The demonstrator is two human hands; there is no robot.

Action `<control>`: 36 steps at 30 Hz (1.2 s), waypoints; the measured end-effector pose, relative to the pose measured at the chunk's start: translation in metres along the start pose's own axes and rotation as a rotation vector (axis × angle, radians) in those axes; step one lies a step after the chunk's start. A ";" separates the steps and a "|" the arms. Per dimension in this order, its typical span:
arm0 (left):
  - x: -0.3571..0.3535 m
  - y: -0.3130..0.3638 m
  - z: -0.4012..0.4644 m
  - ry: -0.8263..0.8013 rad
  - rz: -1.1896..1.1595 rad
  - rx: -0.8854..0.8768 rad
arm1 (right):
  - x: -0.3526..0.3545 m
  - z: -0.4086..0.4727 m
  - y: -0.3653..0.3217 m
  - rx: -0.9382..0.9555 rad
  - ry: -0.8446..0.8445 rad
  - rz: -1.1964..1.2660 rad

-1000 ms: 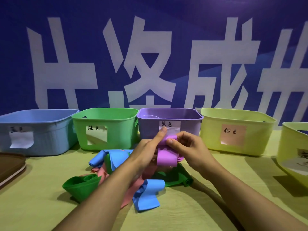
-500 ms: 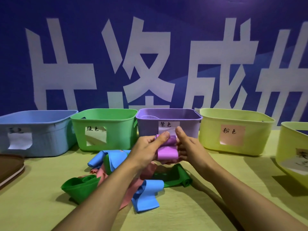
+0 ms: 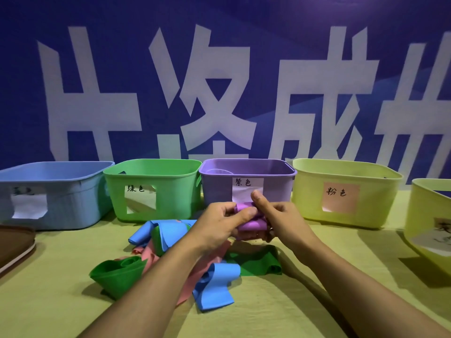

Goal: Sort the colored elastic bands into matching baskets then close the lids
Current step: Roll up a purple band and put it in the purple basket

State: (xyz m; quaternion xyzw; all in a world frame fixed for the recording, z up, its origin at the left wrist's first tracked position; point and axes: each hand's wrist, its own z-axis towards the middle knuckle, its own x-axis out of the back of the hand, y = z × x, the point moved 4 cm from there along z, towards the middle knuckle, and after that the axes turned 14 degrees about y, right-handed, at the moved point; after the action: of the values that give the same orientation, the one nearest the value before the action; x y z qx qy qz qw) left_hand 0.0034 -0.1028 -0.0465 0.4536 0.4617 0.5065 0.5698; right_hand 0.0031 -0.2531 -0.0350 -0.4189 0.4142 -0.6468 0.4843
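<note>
A purple elastic band (image 3: pixel 249 224) is bunched between both hands just in front of the purple basket (image 3: pixel 275 189). My left hand (image 3: pixel 219 225) pinches its left side with thumb on top. My right hand (image 3: pixel 280 219) grips its right side, thumb raised. Under my forearms lies a loose pile on the table: a green band (image 3: pixel 117 274), a blue band (image 3: pixel 214 286), a pink band (image 3: pixel 146 257), another blue band (image 3: pixel 144 232) and another green band (image 3: pixel 258 262). The blue basket (image 3: pixel 61 191), green basket (image 3: pixel 151 176) and a yellow basket (image 3: pixel 346 176) with a pink label stand in the same row.
A second yellow basket (image 3: pixel 427 215) is cut off at the right edge. A brown lid (image 3: pixel 14 245) lies at the far left on the yellow-green tablecloth (image 3: pixel 292 313). A blue banner with large white characters closes the back.
Both hands have gathered the hanging purple band into a tighter bunch and brought it slightly nearer the purple basket's front wall. The pile has not moved.
</note>
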 end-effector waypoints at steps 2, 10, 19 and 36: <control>0.000 0.000 0.002 0.000 0.003 -0.006 | 0.000 0.001 0.001 0.027 0.012 -0.008; 0.004 -0.001 0.004 0.035 -0.097 0.048 | -0.002 0.005 0.004 0.086 0.034 -0.017; 0.010 0.005 0.010 0.145 -0.246 0.101 | 0.000 0.008 0.006 0.092 0.039 0.068; 0.011 0.011 0.002 0.176 0.150 -0.189 | -0.002 -0.003 -0.007 0.074 -0.121 0.228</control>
State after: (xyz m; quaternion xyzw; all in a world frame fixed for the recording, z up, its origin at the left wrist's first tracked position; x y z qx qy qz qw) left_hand 0.0047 -0.0912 -0.0356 0.3849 0.4251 0.6266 0.5278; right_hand -0.0010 -0.2492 -0.0300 -0.3893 0.4047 -0.5760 0.5941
